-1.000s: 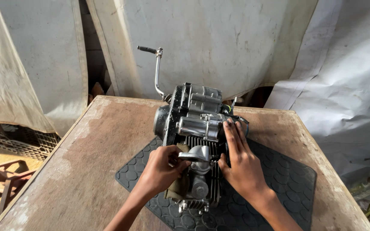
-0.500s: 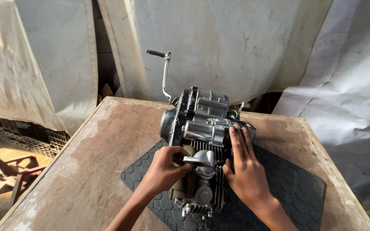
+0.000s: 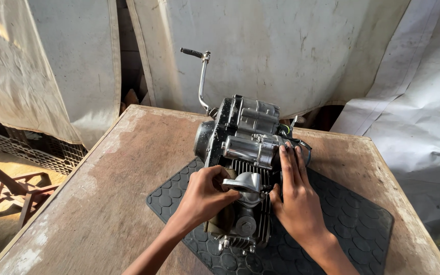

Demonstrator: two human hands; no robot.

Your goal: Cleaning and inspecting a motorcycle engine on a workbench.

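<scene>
While propped on the black mat (image 3: 342, 224), engine (image 3: 245, 153) under both hands: left hand (image 3: 204, 196) clasping its silver fitting (image 3: 245, 183), right hand (image 3: 296, 198) flat, fingers together.

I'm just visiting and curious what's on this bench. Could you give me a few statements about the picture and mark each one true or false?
1. The grey metal motorcycle engine sits on a black rubber mat with a hexagon pattern. True.
2. The left hand lies flat on the worn brown wooden table, away from the engine. False: it grips the curved silver metal fitting on the engine's finned part.
3. The right hand rests with fingers stretched along the engine's side. True.
4. The long metal kick lever with a black rubber tip lies loose on the mat. False: it stands up from the engine's far side.
</scene>
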